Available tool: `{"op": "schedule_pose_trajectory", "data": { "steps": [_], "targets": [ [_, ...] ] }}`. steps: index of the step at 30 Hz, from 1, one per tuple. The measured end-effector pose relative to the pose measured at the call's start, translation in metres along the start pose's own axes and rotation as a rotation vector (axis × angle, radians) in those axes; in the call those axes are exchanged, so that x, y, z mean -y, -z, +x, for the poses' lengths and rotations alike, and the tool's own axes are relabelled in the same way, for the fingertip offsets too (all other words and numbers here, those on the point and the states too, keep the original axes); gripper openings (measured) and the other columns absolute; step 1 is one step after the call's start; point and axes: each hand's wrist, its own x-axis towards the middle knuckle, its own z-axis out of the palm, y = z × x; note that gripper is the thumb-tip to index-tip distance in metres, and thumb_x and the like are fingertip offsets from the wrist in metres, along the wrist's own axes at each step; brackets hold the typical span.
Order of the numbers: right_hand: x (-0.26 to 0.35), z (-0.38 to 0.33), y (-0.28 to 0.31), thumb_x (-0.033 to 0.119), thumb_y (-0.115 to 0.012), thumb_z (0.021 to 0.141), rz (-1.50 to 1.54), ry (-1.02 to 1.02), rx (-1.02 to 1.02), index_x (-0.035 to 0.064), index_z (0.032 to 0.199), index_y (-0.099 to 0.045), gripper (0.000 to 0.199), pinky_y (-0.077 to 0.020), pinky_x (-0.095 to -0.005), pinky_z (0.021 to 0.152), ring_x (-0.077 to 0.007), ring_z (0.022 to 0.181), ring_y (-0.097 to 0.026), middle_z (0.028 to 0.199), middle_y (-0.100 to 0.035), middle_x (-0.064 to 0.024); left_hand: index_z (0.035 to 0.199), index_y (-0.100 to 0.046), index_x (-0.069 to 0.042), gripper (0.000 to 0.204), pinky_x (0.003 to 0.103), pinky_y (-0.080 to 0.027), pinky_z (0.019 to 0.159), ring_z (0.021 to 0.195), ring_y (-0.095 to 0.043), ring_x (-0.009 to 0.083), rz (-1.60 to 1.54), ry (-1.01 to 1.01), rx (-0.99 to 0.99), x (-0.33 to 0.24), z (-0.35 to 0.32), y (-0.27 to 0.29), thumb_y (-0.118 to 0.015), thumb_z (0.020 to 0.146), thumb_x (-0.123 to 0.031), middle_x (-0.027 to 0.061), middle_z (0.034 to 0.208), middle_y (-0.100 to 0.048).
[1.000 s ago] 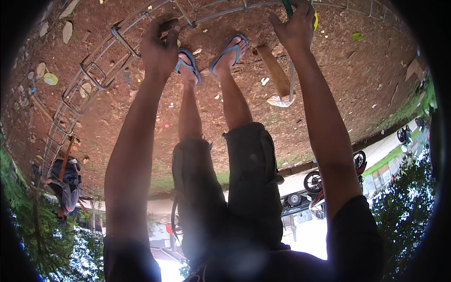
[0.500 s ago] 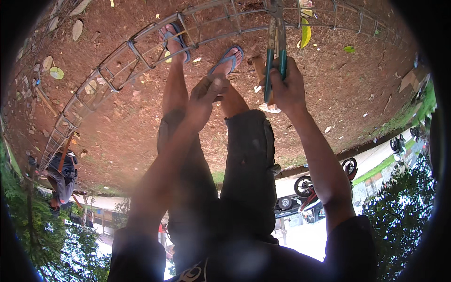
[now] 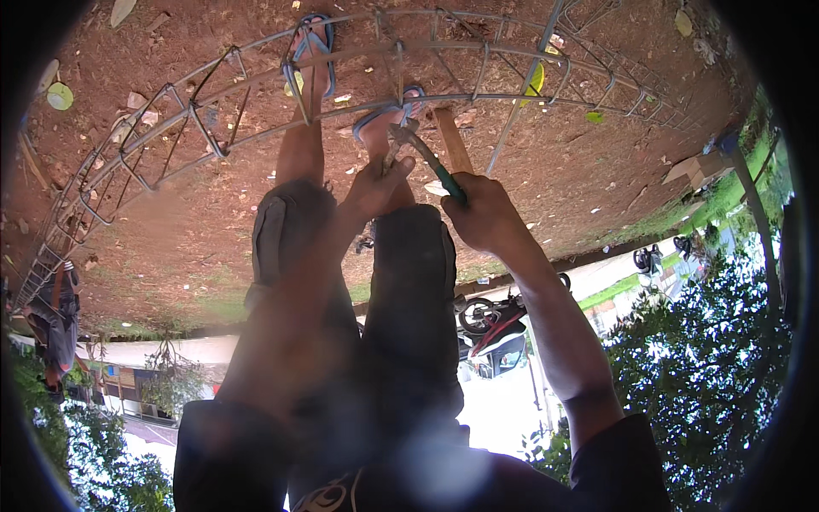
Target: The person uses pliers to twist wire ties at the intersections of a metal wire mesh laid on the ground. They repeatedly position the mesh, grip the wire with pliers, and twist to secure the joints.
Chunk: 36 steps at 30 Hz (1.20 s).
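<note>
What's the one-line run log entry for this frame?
left hand: at grey pincer head | right hand: grip on green-handled metal pincers | pincer head: at long rusty steel rebar cage lying on red dirt ground

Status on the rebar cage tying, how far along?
Done: the rebar cage already carries many stirrups along its length. In hand: the right hand grips green-handled pincers at a joint, and the left hand is beside their head. Left: cannot tell which joints are untied.
</note>
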Motion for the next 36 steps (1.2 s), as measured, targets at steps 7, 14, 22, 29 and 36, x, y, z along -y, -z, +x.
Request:
{"op": "schedule_pose_trajectory", "data": {
  "steps": [7,14,22,29,36],
  "targets": [
    [0.038,0.014,0.018,0.017,-0.058,0.08,-0.171,-0.095,0.032,-0.0013,0.084,-0.06,0.019,-0.0497,-0.0495,0.073,-0.043,0.078,-0.062,0.077,-0.062,-0.0255,0.091,-0.045,-0.01,0.054,0.024,-0.033,0.049,0.054,-0.035,0.0062,-0.285,0.09,0.134,-0.018,0.01,0.0,-0.046,0.089,-0.064,-0.0044,0.064,-0.036],
    [0.048,0.011,0.007,0.017,-0.059,0.079,-0.132,-0.162,-0.008,-0.001,0.09,-0.059,0.021,-0.05,-0.0483,0.073,-0.042,0.079,-0.063,0.076,-0.063,-0.0253,0.091,-0.045,-0.012,0.048,0.025,-0.037,0.05,0.053,-0.037,0.007,-0.486,0.071,0.031,0.015,0.027,-0.029,-0.05,0.089,-0.06,-0.0044,0.065,-0.037],
    [0.051,0.001,-0.013,0.016,-0.06,0.079,0.056,-0.224,-0.094,-0.0011,0.087,-0.061,0.019,-0.0502,-0.0467,0.066,-0.0407,0.072,-0.064,0.071,-0.062,-0.024,0.088,-0.046,-0.011,0.046,0.024,-0.035,0.045,0.049,-0.038,0.0078,-0.541,0.167,0.014,0.004,0.015,-0.036,-0.055,0.088,-0.056,-0.0038,0.061,-0.038],
    [0.043,0.009,-0.005,0.016,-0.06,0.08,0.037,-0.184,-0.076,-0.0019,0.085,-0.061,0.018,-0.0494,-0.0437,0.062,-0.0373,0.068,-0.064,0.068,-0.062,-0.0222,0.085,-0.045,-0.008,0.051,0.024,-0.033,0.04,0.046,-0.039,0.0074,-0.324,0.294,0.139,-0.052,-0.006,0.01,-0.061,0.083,-0.056,-0.0021,0.058,-0.04],
    [0.045,0.0,-0.023,0.015,-0.061,0.082,0.132,-0.243,-0.131,-0.0015,0.09,-0.062,0.018,-0.0489,-0.042,0.061,-0.0365,0.067,-0.065,0.068,-0.062,-0.0221,0.078,-0.046,-0.009,0.046,0.024,-0.031,0.04,0.047,-0.039,0.0065,-0.482,0.302,0.113,-0.049,-0.008,-0.001,-0.066,0.082,-0.051,-0.002,0.059,-0.04]
  ]
}}
